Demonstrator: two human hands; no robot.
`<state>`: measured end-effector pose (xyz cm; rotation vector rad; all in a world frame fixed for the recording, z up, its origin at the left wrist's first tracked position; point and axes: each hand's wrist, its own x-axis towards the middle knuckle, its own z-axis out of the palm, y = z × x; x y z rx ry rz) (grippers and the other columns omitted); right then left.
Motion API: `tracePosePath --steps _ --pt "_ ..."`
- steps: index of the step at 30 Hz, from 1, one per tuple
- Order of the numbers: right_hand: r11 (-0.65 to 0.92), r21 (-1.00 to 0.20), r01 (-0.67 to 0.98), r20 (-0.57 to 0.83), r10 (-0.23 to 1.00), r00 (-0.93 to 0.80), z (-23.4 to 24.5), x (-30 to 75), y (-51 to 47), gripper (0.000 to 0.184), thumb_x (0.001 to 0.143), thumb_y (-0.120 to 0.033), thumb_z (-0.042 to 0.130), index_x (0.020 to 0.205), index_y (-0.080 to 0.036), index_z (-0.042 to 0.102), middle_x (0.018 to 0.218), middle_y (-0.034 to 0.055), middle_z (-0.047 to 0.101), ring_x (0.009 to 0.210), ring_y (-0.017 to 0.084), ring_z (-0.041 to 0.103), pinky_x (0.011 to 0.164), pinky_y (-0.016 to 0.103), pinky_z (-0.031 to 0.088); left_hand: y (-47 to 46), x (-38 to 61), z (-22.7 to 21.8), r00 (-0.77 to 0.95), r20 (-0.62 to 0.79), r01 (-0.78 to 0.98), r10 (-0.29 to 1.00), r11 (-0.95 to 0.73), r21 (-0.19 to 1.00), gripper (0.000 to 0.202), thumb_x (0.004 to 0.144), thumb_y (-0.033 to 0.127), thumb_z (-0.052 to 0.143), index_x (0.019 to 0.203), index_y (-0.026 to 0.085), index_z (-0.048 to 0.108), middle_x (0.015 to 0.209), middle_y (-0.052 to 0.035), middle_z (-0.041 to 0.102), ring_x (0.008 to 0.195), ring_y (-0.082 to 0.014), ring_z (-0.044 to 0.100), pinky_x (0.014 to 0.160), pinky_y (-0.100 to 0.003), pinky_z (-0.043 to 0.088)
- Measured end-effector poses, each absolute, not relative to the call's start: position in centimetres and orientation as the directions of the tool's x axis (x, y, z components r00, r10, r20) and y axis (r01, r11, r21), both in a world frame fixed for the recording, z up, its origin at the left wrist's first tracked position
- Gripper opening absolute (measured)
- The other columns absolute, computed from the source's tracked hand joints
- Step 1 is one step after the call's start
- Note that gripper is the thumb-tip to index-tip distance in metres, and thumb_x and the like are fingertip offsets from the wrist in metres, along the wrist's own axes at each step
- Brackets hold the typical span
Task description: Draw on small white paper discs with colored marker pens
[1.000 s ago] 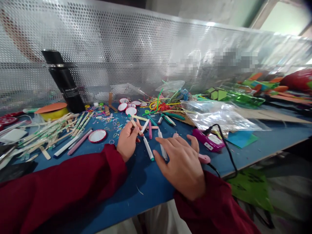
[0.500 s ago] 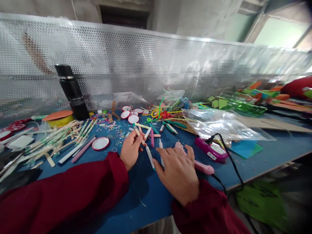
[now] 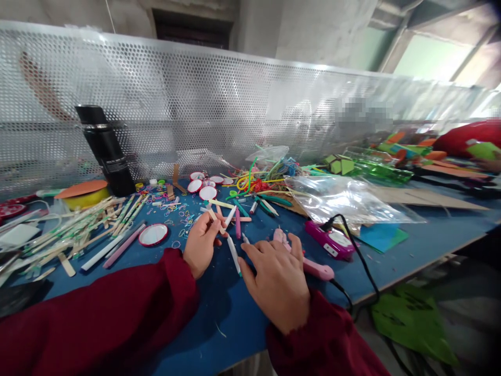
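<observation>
My left hand [image 3: 202, 243] is closed in a pinch on a flat wooden craft stick [image 3: 216, 220], held just above the table. My right hand [image 3: 276, 279] is palm down with its fingers apart; part of a white marker [image 3: 245, 238] shows beside its index finger, the rest hidden, and I cannot tell whether they touch. Between the hands lies a white marker [image 3: 234, 255] with a green end. A pink glue gun [image 3: 319, 269] rests behind and right of my right hand, partly covered by it. A pink marker [image 3: 238, 223] lies farther back.
Craft sticks [image 3: 94, 224] are heaped at the left, before a black bottle [image 3: 107, 151]. Red-rimmed lids [image 3: 153, 235] and small rubber bands lie around. At the right are a purple power strip [image 3: 331, 241] with a black cord and a clear plastic bag [image 3: 344, 201]. A perforated metal panel [image 3: 219, 104] stands behind.
The view has turned slightly right, so things sit farther left. The craft stick in my left hand has tilted. The white marker beside my right index finger has shifted and shows less.
</observation>
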<state>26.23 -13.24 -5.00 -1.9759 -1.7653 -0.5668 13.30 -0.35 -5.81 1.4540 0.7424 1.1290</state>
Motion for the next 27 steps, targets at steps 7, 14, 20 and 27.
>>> tracePosePath --steps 7,14,20,27 --pt "-0.097 -0.044 0.994 0.572 0.813 0.104 -4.9 26.4 -13.2 0.019 0.097 -0.032 0.063 0.110 -0.026 0.075 0.091 0.0046 0.074 0.096 0.027 0.063 0.116 0.057 0.023 -0.4 13.3 -5.8 0.347 0.218 -0.136 0.912 -0.181 0.974 0.027 0.093 0.045 0.061 0.101 0.019 0.063 0.094 -0.0036 0.066 0.076 -0.0149 0.066 0.057 -0.023 0.048" --pt "-0.072 -0.016 0.997 0.622 0.780 0.067 -3.0 27.3 -13.0 0.020 0.100 -0.023 0.057 0.095 -0.028 0.077 0.080 0.0023 0.073 0.089 0.023 0.061 0.113 0.051 0.023 -0.3 13.4 -5.7 0.347 0.197 -0.149 0.917 -0.153 0.977 0.027 0.092 0.045 0.062 0.101 0.019 0.062 0.092 -0.0033 0.065 0.075 -0.0145 0.065 0.056 -0.022 0.047" --pt "-0.008 0.128 0.992 0.616 0.784 -0.073 1.0 29.7 -10.5 0.022 0.100 -0.023 0.056 0.093 -0.026 0.077 0.080 0.0028 0.073 0.087 0.021 0.058 0.108 0.046 0.025 -0.4 13.5 -5.6 0.346 0.197 -0.184 0.917 -0.139 0.973 0.025 0.092 0.043 0.062 0.099 0.019 0.062 0.092 -0.0028 0.064 0.071 -0.0124 0.063 0.055 -0.021 0.045" --pt "0.234 0.352 0.906 0.323 0.879 -0.352 1.3 31.3 -5.3 0.029 0.098 -0.013 0.052 0.094 -0.028 0.076 0.087 0.0023 0.073 0.091 0.022 0.058 0.105 0.046 0.030 -0.4 13.5 -5.4 0.342 0.202 -0.209 0.918 -0.135 0.969 0.025 0.091 0.044 0.063 0.095 0.019 0.061 0.087 -0.0019 0.064 0.069 -0.0124 0.062 0.054 -0.021 0.045"
